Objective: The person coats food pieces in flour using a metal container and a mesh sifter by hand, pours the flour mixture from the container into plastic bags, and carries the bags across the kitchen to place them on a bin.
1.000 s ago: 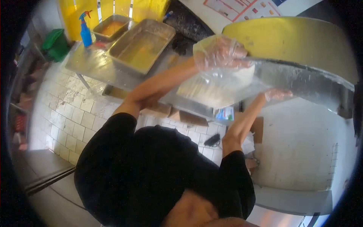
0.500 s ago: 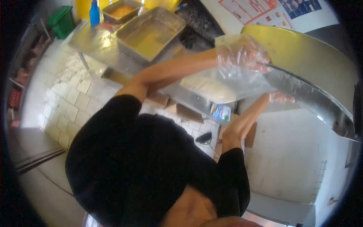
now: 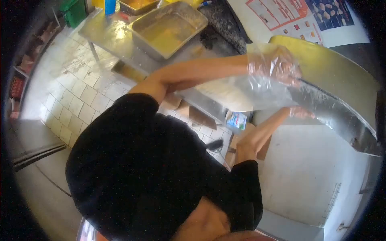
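A large metal container (image 3: 333, 60) with a curved rim fills the upper right. A clear plastic glove covers my left hand (image 3: 279, 68), whose fingers are closed at the near end of the rim. Loose, see-through plastic hangs below that wrist. Lower down, my right hand (image 3: 301, 113) is also gloved in clear plastic and holds the underside of the metal; part of its grip is hidden. Beneath my left forearm lies a pale, elongated mass (image 3: 221, 94), partly covered by the arm and plastic.
On the steel table (image 3: 100, 30) stand a deep metal tray (image 3: 181, 24) with yellowish contents, a smaller tray (image 3: 138, 6) and a blue bottle (image 3: 109, 6). A blue-and-white packet (image 3: 236, 120) lies near the table edge. A green bin (image 3: 74, 12) and cardboard boxes (image 3: 201, 116) are around.
Both hands and the metal container have moved slightly down and right in view. The table and trays have shifted up and right as the view changed.
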{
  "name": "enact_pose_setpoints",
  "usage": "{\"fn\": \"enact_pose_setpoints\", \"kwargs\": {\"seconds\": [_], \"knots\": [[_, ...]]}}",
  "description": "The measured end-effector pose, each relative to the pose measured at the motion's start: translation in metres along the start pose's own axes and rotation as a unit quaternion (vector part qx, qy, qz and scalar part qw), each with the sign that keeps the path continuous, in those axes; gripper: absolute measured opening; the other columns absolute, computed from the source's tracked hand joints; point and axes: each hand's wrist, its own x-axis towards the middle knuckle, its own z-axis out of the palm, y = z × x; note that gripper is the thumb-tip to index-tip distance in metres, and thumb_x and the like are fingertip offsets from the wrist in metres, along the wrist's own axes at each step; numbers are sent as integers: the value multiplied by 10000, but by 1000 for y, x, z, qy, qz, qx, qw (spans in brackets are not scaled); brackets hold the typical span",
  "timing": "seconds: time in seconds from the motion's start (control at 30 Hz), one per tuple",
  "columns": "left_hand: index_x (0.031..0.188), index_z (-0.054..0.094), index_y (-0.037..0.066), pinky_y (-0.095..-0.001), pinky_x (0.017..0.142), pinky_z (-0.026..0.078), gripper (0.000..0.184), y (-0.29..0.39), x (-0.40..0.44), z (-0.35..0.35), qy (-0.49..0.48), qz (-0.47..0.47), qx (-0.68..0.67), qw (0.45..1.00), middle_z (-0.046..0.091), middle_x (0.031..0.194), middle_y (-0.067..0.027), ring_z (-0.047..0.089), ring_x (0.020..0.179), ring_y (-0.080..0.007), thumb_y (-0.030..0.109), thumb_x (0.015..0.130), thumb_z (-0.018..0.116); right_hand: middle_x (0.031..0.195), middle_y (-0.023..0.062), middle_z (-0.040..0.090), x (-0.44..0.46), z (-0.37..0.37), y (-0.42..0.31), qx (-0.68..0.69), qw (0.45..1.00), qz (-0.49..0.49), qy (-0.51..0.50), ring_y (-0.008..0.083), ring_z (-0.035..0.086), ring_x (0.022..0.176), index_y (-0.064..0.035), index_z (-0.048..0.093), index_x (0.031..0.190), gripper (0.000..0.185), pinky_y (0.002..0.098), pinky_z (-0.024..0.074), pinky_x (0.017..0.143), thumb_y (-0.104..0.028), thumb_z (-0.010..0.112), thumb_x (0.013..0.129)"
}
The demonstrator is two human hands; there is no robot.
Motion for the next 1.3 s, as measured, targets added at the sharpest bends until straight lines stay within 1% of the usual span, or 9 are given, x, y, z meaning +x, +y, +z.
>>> {"fn": "enact_pose_setpoints", "kwargs": {"seconds": [0.23,0.37,0.43,0.6,0.77,0.83,1.07,1.27,1.3], "knots": [[879,682,76,-329,603,489,300,-15,-6,18,75,242,216,943,619,741,-95,597,683,-230,366,827,622,1259,189,483,4,-7,7,-15,1000,-9,5,225,520,1006,59,403,1283,496,327,462,797,-307,443,951],[843,687,72,-340,631,500,306,-8,-8,25,-46,41,109,992,630,755,-107,603,703,-236,373,819,642,1252,188,492,5,-7,10,-14,1000,-6,2,223,527,995,61,411,1278,498,323,466,790,-314,444,952],[832,682,61,-345,639,503,344,-8,2,22,67,24,-4,997,634,752,-109,612,701,-233,402,800,657,1249,187,496,4,-5,8,-5,1000,0,6,222,531,990,62,415,1275,500,322,468,786,-318,445,952],[875,680,65,-373,679,503,405,-7,5,22,-56,-7,-19,998,635,764,-121,618,747,-265,461,801,629,1241,185,507,1,-9,10,-7,1000,0,3,219,540,976,65,425,1269,504,318,472,777,-327,447,953],[934,684,57,-374,699,493,417,4,-11,25,28,51,-131,990,636,768,-121,616,742,-267,450,849,572,1232,183,518,2,-7,12,-15,1000,-9,-3,216,549,963,67,436,1263,508,314,477,768,-335,448,953],[951,681,205,-356,621,510,341,-9,-2,23,-9,32,47,998,668,855,-46,625,661,-206,495,821,558,1229,182,523,3,3,4,-4,1000,-15,-3,214,553,957,68,440,1260,510,312,479,765,-339,449,954],[947,684,97,-368,702,506,402,15,-13,9,-85,-62,25,994,648,828,-121,625,778,-252,462,863,537,1217,180,538,-11,8,6,-34,999,-11,-8,210,565,938,72,454,1251,516,307,485,752,-351,451,955],[950,680,128,-394,795,498,348,-21,-22,10,-72,158,198,965,653,924,-88,624,868,-265,436,848,557,1207,177,551,-35,18,0,-35,999,23,-4,207,576,922,75,466,1244,523,302,491,741,-362,453,956],[937,689,169,-372,680,491,281,-22,-24,13,-17,131,206,970,647,849,-64,613,757,-232,409,833,586,1205,177,554,-39,17,3,-35,999,33,-4,206,578,919,75,468,1242,524,301,492,739,-363,454,956]]}}
